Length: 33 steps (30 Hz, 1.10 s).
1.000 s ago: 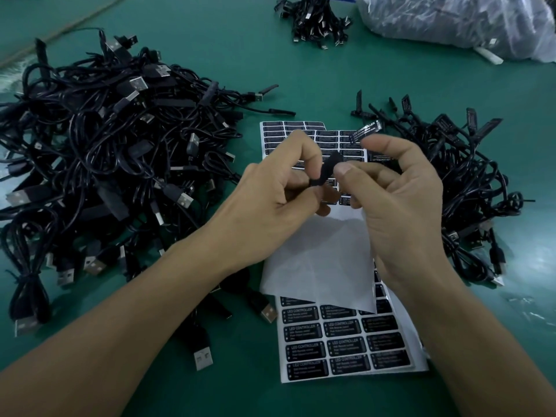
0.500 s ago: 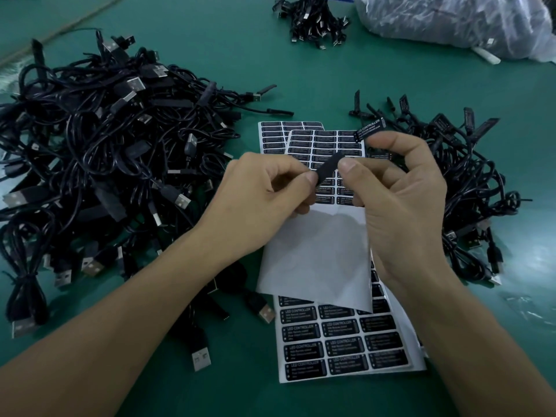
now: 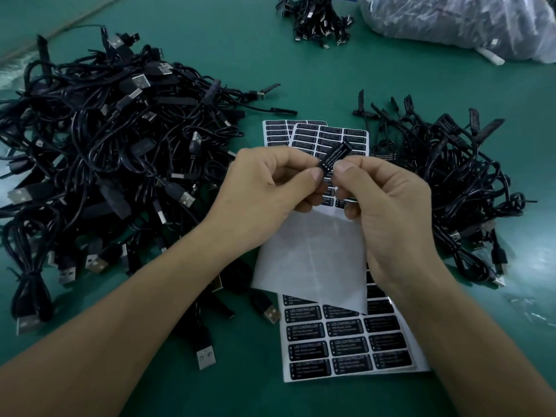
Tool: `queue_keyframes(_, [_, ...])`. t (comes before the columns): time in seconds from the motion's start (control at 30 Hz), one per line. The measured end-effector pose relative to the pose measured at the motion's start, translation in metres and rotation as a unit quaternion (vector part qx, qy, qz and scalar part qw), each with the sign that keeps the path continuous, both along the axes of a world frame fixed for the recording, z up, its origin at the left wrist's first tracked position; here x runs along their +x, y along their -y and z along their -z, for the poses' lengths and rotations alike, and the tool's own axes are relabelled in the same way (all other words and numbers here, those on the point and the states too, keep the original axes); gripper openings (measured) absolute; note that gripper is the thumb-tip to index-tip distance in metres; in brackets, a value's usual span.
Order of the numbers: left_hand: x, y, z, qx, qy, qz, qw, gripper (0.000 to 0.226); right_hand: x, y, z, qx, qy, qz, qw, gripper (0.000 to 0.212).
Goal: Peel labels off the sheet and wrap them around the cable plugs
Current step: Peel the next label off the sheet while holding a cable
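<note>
Left grip (image 3: 266,192) and right grip (image 3: 388,206) both pinch the labelled plug (image 3: 335,154); label sheet (image 3: 346,347) lies beneath them; cable pile (image 3: 105,152) beside left grip.

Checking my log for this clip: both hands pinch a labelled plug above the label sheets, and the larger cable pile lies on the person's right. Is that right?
Not quite. The head view shows the larger cable pile on the person's left, not right. The left hand and right hand do pinch the labelled plug above the label sheets.
</note>
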State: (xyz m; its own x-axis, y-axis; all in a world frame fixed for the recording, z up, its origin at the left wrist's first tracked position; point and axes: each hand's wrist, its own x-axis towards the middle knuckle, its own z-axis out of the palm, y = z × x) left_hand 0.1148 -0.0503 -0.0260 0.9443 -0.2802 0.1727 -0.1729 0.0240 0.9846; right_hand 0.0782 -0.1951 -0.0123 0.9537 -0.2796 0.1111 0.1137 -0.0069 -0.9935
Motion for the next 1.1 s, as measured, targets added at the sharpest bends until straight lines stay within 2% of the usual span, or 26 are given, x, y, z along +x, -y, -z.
queue_keyframes(0.2, [0.0001,-0.0012,-0.0012,-0.01,-0.004,0.034,0.999,0.02,0.0009,0.0028,-0.0004,0.009,0.001,-0.006,1.0,0.016])
queue_keyframes(0.47, [-0.0018,-0.0011,-0.0026,-0.02,-0.01,0.023,0.999,0.02,0.0002,0.0032,-0.0011,-0.019,0.006,-0.012,1.0,0.022])
queue_keyframes(1.1, [-0.0037,-0.0011,-0.0047,-0.022,-0.017,0.019,0.999,0.018,0.0001,0.0033,-0.0011,-0.046,0.021,-0.02,0.999,0.017])
